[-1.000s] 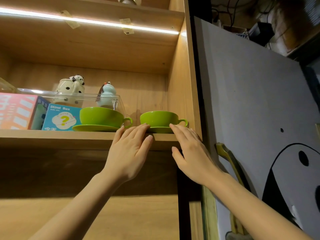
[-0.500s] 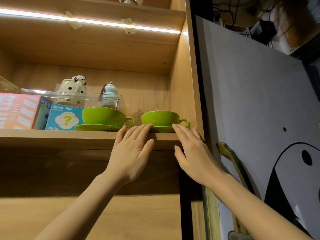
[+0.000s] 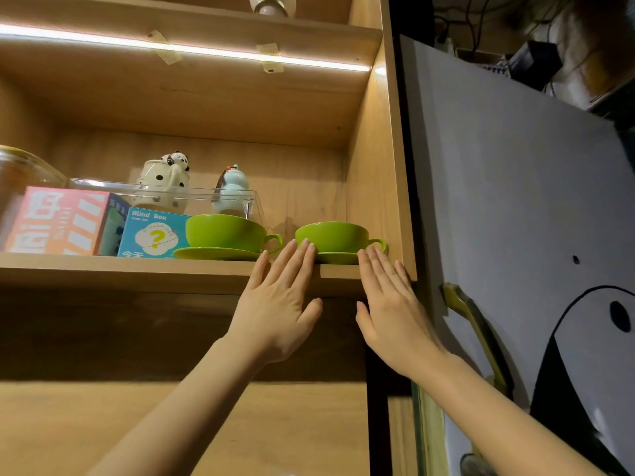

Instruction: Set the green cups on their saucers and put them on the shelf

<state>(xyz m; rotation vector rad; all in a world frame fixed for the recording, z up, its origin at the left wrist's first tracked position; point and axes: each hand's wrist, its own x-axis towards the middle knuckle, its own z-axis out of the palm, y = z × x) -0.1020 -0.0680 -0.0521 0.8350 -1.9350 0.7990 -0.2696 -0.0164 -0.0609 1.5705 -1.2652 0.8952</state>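
Two green cups stand on green saucers on the wooden shelf point(image 3: 120, 271). The left cup point(image 3: 225, 231) sits on its saucer point(image 3: 213, 253) near the shelf's middle. The right cup point(image 3: 331, 236) sits on its saucer point(image 3: 335, 258) by the cabinet's right wall, handle pointing right. My left hand point(image 3: 278, 304) lies flat against the shelf's front edge, fingertips reaching the right cup's left side. My right hand point(image 3: 390, 304) is flat too, fingertips at the saucer's right rim. Neither hand holds anything.
Behind the left cup stand a blue "Blind Box" carton point(image 3: 153, 235), a pink box point(image 3: 55, 219) and a clear case point(image 3: 165, 197) with a panda teapot and a pale blue figurine. An open white cabinet door point(image 3: 515, 207) with a green handle point(image 3: 476, 324) hangs at right.
Both hands have stayed at the shelf edge beside the right cup, with only a slight shift. The cups and saucers have not moved.
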